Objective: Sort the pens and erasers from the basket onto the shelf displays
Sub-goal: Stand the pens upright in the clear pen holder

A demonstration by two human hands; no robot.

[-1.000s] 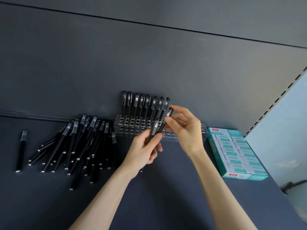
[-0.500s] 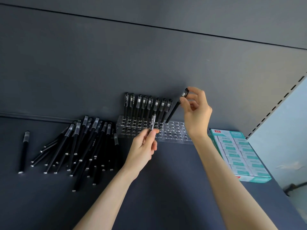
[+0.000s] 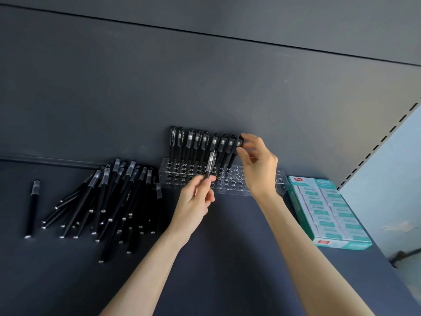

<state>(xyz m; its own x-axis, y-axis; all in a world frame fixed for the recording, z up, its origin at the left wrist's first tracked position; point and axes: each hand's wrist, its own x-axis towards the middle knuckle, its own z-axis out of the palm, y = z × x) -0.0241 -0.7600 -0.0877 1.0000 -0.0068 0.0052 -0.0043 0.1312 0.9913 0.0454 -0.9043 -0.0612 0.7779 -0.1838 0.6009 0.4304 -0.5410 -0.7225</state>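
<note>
A clear acrylic pen rack [image 3: 234,185] with rows of holes stands against the shelf's back wall. Several black pens [image 3: 196,144] stand upright in its back row. My right hand [image 3: 257,165] pinches the cap of one more black pen [image 3: 234,153], which stands in the rack at the right end of that row. My left hand [image 3: 196,201] holds another black pen [image 3: 210,165] upright in front of the rack. A loose pile of black pens [image 3: 114,197] lies on the shelf to the left.
A teal and white box of erasers [image 3: 328,210] sits to the right of the rack. One single pen [image 3: 33,208] lies apart at the far left. The dark shelf surface [image 3: 227,270] stretches toward me. A slotted upright [image 3: 382,140] runs up the right side.
My right hand took a pen from my left hand, lifted it and lowered it into the rack beside the standing pens. My left hand stayed in place with its remaining pen.
</note>
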